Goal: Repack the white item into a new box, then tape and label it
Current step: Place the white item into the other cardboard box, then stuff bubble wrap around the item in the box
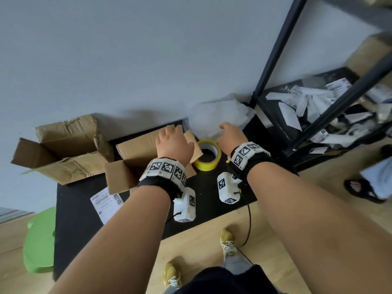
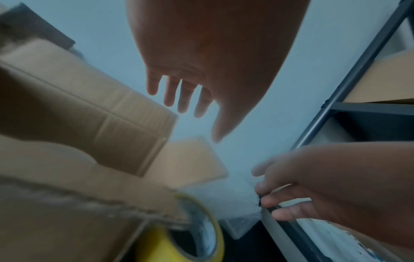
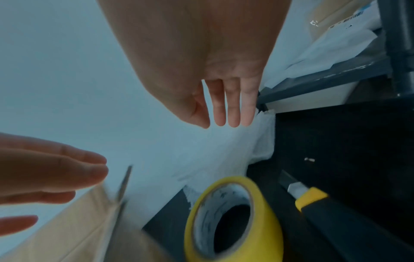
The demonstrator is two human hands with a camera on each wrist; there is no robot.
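The white item (image 1: 218, 115), wrapped in cloudy plastic, lies at the table's far edge against the wall; it also shows in the right wrist view (image 3: 219, 156). My right hand (image 1: 224, 127) reaches onto its near side with straight fingers (image 3: 233, 117) and holds nothing. The new cardboard box (image 1: 135, 158) stands open in the middle of the table. My left hand (image 1: 169, 132) hovers flat over its far flap, fingers (image 2: 183, 99) spread and empty. A yellow tape roll (image 1: 209, 155) lies between my wrists. A white shipping label (image 1: 106, 201) lies near the table's front.
A battered open box (image 1: 63, 149) sits at the left. A yellow and black utility knife (image 3: 313, 200) lies right of the tape. A black shelf frame (image 1: 331, 107) with white mailers stands at the right. A green stool (image 1: 40, 240) is by the table's left side; another person's sandalled foot (image 1: 358, 187) is at the right.
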